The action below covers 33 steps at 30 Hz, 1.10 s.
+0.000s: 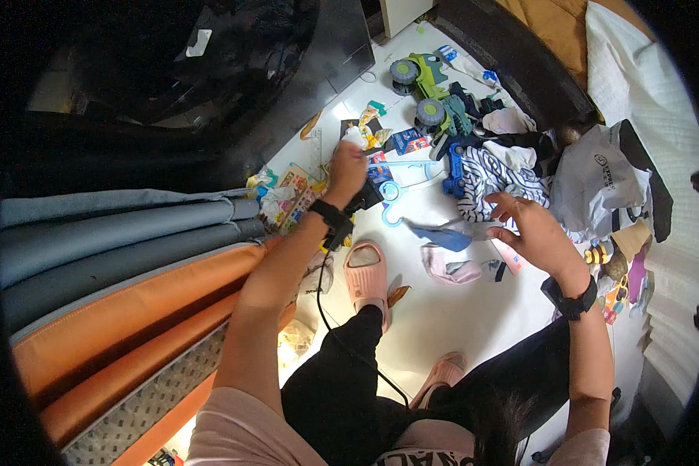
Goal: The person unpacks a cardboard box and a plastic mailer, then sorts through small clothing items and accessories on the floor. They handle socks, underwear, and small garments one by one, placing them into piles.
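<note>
blue-grey cloth (440, 237), probably a small garment, lies or hangs just above the white floor (485, 311), its grey end meeting the thumb of the right hand (507, 219). that grip has its fingers curved and parted from the thumb, and blur keeps me from telling whether the cloth is held. the left hand (349, 163) is curled near one end of a pale blue hanger (408, 163); i cannot tell whether that grip has closed on the hanger, on a white scrap (355, 138) at its knuckles, or on nothing.

judging by how things lie, the work looks to be at an early stage. the hanger carries no cloth. a striped cloth (485, 182) lies crumpled beside a blue toy vehicle (455, 171), a pale pink cloth (446, 268) lies on its own nearer the feet, and a green toy truck (435, 85) stands farther off among dark clothes. a grey plastic bag (594, 182) slumps on the right; its contents are hidden. most pieces seem left to handle, mixed and unfolded
</note>
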Each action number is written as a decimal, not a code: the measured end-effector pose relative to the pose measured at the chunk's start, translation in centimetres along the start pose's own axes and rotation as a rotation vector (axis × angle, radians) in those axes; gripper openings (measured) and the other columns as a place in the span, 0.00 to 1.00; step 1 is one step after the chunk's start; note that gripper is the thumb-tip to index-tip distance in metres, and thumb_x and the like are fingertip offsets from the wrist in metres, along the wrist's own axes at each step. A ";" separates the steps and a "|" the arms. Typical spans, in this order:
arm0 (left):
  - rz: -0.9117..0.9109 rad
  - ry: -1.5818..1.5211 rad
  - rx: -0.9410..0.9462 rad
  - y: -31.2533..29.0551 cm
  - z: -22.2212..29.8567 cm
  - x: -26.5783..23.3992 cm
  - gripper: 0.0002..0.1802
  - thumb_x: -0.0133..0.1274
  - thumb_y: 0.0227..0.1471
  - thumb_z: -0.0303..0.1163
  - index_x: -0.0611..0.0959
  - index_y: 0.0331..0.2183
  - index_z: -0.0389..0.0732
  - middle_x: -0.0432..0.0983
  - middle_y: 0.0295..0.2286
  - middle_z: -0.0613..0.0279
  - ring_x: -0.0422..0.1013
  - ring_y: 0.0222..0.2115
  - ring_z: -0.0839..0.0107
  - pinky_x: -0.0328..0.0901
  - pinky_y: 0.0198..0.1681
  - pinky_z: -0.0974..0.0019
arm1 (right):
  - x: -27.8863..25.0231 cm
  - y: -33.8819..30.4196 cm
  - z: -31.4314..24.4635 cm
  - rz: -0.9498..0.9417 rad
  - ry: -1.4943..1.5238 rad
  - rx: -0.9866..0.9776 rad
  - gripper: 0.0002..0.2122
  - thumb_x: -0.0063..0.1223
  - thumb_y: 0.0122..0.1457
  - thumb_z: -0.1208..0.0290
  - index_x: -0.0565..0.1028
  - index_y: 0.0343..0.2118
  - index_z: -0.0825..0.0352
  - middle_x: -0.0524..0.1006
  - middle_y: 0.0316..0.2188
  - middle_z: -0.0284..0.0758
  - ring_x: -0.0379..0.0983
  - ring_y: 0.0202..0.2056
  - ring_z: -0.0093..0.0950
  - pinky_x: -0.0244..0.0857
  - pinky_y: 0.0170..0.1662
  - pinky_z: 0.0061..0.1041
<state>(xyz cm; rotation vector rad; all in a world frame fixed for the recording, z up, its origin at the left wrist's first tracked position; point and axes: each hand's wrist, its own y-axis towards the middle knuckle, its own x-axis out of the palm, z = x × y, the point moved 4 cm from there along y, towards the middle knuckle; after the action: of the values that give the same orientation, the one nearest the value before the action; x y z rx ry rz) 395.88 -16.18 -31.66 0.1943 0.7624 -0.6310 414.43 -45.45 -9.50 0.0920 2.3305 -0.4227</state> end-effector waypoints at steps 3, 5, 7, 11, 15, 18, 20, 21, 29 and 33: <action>-0.013 0.336 -0.112 -1.2 -4.8 -2.6 0.16 0.61 0.49 0.31 0.75 0.38 0.34 0.71 0.45 0.40 0.72 0.42 0.39 0.69 0.48 0.46 | -0.4 -0.5 0.3 0.001 -0.027 0.022 0.18 0.63 0.58 0.70 0.75 0.49 0.71 0.81 0.40 0.48 0.80 0.38 0.46 0.72 0.44 0.38; -0.015 0.426 -0.187 -2.3 -6.5 -3.8 0.18 0.60 0.50 0.32 0.75 0.41 0.34 0.70 0.45 0.39 0.72 0.43 0.38 0.70 0.46 0.45 | -0.6 -0.7 0.4 0.006 -0.018 0.026 0.17 0.63 0.58 0.70 0.77 0.47 0.71 0.81 0.42 0.48 0.79 0.38 0.46 0.72 0.45 0.38; -0.003 0.449 -0.198 -2.9 -7.3 -4.8 0.18 0.60 0.53 0.33 0.75 0.43 0.34 0.72 0.42 0.39 0.72 0.43 0.38 0.70 0.46 0.46 | -0.8 -0.8 0.6 0.006 -0.007 0.052 0.16 0.63 0.58 0.70 0.78 0.46 0.72 0.80 0.43 0.48 0.79 0.38 0.45 0.72 0.45 0.38; -0.055 0.306 -0.272 -1.1 -8.8 -5.3 0.15 0.58 0.55 0.31 0.77 0.42 0.33 0.75 0.37 0.41 0.73 0.42 0.40 0.70 0.43 0.45 | -0.8 -0.6 0.4 0.023 -0.007 0.034 0.15 0.63 0.58 0.70 0.78 0.46 0.73 0.80 0.43 0.48 0.79 0.38 0.45 0.72 0.45 0.38; 0.175 0.284 -0.101 1.6 -9.4 -6.3 0.11 0.57 0.58 0.32 0.80 0.38 0.33 0.77 0.36 0.42 0.74 0.39 0.43 0.70 0.42 0.48 | -0.8 -0.6 0.2 0.015 -0.027 0.036 0.15 0.62 0.59 0.69 0.78 0.45 0.73 0.80 0.42 0.47 0.79 0.38 0.45 0.72 0.45 0.38; 0.334 0.336 0.089 3.4 -9.9 -6.8 0.12 0.61 0.55 0.34 0.83 0.38 0.35 0.79 0.42 0.45 0.73 0.43 0.47 0.68 0.47 0.51 | -0.9 -0.7 0.2 0.024 -0.050 0.036 0.14 0.62 0.59 0.69 0.78 0.44 0.72 0.81 0.42 0.46 0.79 0.38 0.45 0.71 0.45 0.38; 0.349 0.328 0.087 4.9 -10.9 -6.2 0.14 0.63 0.52 0.34 0.85 0.39 0.36 0.77 0.45 0.47 0.71 0.47 0.48 0.65 0.54 0.53 | -1.0 -0.8 0.2 0.030 -0.040 0.047 0.14 0.62 0.59 0.69 0.78 0.44 0.72 0.81 0.41 0.45 0.78 0.39 0.46 0.71 0.45 0.39; 0.373 0.327 0.058 5.5 -11.4 -5.7 0.12 0.66 0.50 0.34 0.87 0.35 0.37 0.79 0.44 0.50 0.72 0.46 0.51 0.66 0.54 0.53 | -1.0 -0.9 0.3 0.036 -0.046 0.054 0.14 0.62 0.59 0.69 0.78 0.44 0.71 0.81 0.41 0.45 0.78 0.39 0.46 0.71 0.45 0.39; 0.270 0.147 -0.002 6.7 -12.3 -4.2 0.10 0.67 0.48 0.27 0.88 0.34 0.33 0.82 0.37 0.51 0.77 0.40 0.53 0.71 0.46 0.55 | -1.6 -1.5 0.9 0.060 -0.071 0.095 0.13 0.62 0.57 0.71 0.78 0.43 0.70 0.81 0.40 0.45 0.77 0.41 0.48 0.71 0.45 0.39; 0.298 0.026 0.015 5.8 -10.3 -4.6 0.09 0.64 0.50 0.25 0.87 0.35 0.31 0.82 0.34 0.49 0.79 0.32 0.54 0.72 0.39 0.57 | -1.9 -1.6 1.2 0.079 -0.047 0.073 0.13 0.62 0.57 0.71 0.78 0.43 0.71 0.81 0.41 0.45 0.78 0.41 0.47 0.71 0.45 0.40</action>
<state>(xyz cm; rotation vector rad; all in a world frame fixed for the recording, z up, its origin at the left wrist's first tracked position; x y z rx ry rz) 390.81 -5.43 -36.15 0.3234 0.7362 -0.3522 416.25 -47.28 -8.51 0.2061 2.2568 -0.4654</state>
